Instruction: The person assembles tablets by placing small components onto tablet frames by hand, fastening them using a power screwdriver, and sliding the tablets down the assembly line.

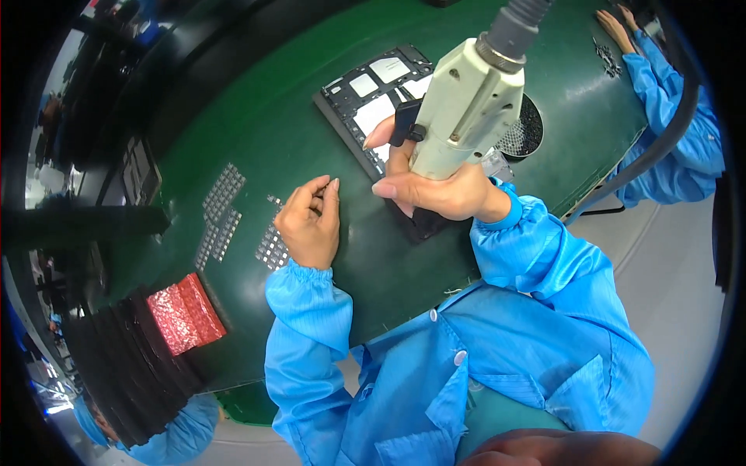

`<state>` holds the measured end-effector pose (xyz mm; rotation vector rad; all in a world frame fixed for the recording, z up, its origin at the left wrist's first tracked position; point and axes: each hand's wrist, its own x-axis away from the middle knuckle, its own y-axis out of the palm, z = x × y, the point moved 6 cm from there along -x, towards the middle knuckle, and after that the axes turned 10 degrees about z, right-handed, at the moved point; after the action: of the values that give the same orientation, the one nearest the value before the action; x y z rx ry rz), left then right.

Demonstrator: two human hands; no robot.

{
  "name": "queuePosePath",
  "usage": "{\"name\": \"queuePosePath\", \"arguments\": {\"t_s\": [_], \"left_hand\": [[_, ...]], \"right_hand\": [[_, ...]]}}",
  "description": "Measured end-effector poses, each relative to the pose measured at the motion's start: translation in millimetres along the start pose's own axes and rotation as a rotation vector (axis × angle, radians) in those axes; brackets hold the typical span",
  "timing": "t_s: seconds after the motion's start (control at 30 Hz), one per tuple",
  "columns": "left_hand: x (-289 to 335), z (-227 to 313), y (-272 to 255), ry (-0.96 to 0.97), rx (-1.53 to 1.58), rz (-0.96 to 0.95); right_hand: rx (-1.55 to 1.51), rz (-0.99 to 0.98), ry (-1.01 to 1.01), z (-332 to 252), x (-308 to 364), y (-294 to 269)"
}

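Observation:
My right hand is wrapped round a pale grey-green electric screwdriver with a black lever and a thick grey cable sleeve on top. Its tip is hidden below my hand. Partly behind the hand and tool lies a flat black device housing with white panels. Over the green table, my left hand has thumb and forefinger pinched together; whatever they hold is too small to make out. Beside it, small square silvery parts lie in rows. Further left are more rows of such parts.
Right of the screwdriver stands a round dish of tiny black pieces. A red bubble-wrap packet rests on a black stack at lower left. Another person's hands are at the far right, near small dark parts. A cable curves nearby.

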<state>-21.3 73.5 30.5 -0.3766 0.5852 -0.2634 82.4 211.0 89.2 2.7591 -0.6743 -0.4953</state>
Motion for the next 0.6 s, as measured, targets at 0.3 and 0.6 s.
{"name": "queuePosePath", "arguments": {"t_s": [0.3, 0.6], "left_hand": [[2, 7, 1, 0.034, -0.037, -0.048], [1, 8, 0, 0.062, -0.01, -0.039]], "right_hand": [[0.102, 0.022, 0.031, 8, 1, 0], [0.147, -0.027, 0.042, 9, 0, 2]]}}
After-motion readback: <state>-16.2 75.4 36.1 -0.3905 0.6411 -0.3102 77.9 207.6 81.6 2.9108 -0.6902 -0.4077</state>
